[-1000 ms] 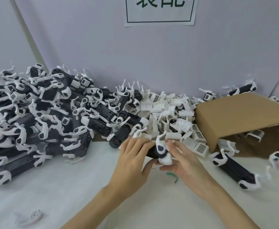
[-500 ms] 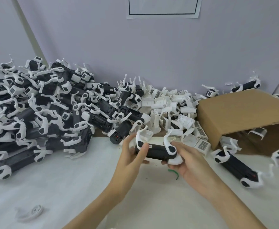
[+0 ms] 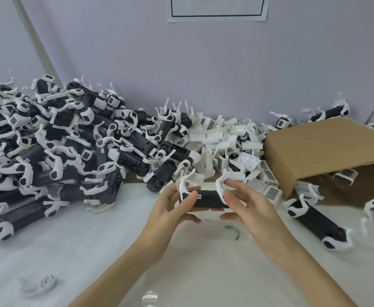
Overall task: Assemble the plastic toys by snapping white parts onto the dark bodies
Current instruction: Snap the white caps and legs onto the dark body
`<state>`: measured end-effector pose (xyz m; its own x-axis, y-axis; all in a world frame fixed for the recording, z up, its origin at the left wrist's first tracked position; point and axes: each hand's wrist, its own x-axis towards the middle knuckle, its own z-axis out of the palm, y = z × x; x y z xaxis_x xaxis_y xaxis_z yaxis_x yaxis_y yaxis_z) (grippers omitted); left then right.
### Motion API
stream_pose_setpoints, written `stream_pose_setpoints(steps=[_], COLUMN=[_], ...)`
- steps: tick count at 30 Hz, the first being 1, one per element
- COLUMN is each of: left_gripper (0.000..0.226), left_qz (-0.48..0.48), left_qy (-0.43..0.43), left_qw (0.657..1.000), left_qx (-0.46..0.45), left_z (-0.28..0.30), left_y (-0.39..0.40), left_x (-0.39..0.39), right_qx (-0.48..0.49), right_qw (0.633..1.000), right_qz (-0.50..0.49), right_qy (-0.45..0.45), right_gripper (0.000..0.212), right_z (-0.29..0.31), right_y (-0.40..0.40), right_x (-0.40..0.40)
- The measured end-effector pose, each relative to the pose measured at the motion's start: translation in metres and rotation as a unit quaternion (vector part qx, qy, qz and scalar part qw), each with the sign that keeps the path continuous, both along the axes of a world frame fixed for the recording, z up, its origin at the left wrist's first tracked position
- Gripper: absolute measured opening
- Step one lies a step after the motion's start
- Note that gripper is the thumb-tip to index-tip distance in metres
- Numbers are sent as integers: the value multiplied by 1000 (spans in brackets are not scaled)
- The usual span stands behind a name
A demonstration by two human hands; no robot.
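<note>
Both hands (image 3: 170,209) (image 3: 250,207) hold dark body (image 3: 208,199) above bare table (image 3: 93,244).

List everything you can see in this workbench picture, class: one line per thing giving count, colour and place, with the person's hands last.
Assembled toys: a large pile, dark with white parts, left.
Loose white parts: a heap, white, centre back.
Cardboard box: one, brown, on its side, right.
Toy by the box: one, dark and white, right of the hands.
Green strip: one, under the hands.
White piece: one, front left.
Paper sign: one, on the wall.
Held toy: one, dark body, white ends.
Left hand: grips its left end.
Right hand: grips its right end.
</note>
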<state>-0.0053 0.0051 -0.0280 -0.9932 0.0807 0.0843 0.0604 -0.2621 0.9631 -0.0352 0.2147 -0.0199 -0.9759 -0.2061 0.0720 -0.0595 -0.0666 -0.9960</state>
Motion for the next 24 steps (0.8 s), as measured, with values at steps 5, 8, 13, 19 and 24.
stream_pose_setpoints(steps=[5,8,13,19,24], left_gripper=[58,63,67,91,52], left_qz=[-33,-23,-25,-127,-40], left_qy=[56,111,195,40,21], left_qw=[994,985,951,981,992], left_qx=[-85,-131,-240,-142,-114], left_z=[0,-2,-2,-3,-8], left_y=[-15,-15,-12,-17,-2], left_x=[-6,-6,-5,-3,-4], right_qx=[-217,-281,-237,-281,-117], right_qw=[970,936,941,947,989], right_qz=[88,120,87,55,73], right_qy=[-68,-175,-224,-148,-53], right_gripper=[50,69,64,42,46], right_z=[9,10,11,11,3], right_y=[11,7,4,7,4], right_x=[-4,-2,3,0,6])
